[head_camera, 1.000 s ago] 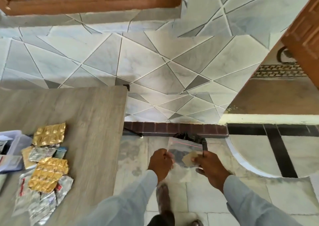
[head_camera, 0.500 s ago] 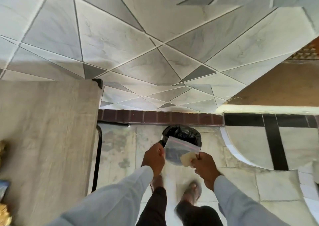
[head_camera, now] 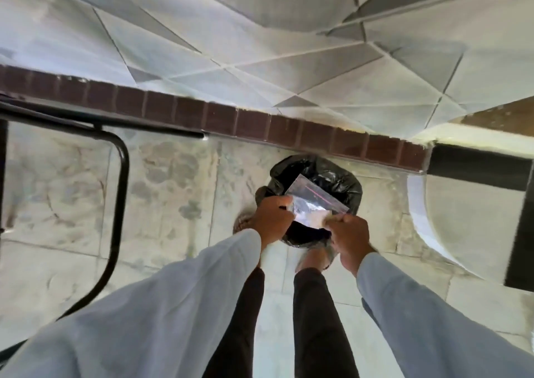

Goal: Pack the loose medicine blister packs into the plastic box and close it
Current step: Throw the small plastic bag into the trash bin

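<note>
A small clear zip bag (head_camera: 310,202) with a red seal line hangs over the open mouth of a black-lined waste bin (head_camera: 332,175) on the floor. My left hand (head_camera: 273,218) pinches the bag's left edge. My right hand (head_camera: 351,237) pinches its lower right corner together with a small beige piece (head_camera: 319,218). The blister packs, the plastic box and the table top are out of view.
The black metal table frame (head_camera: 120,192) curves down the left side. A brown brick skirting (head_camera: 260,123) runs along the tiled wall just behind the bin. My legs and feet stand right in front of the bin on stone floor tiles.
I have turned away from the table and stepped up to the bin, looking further down. Both hands carried the zip bag forward until it hangs over the bin's mouth.
</note>
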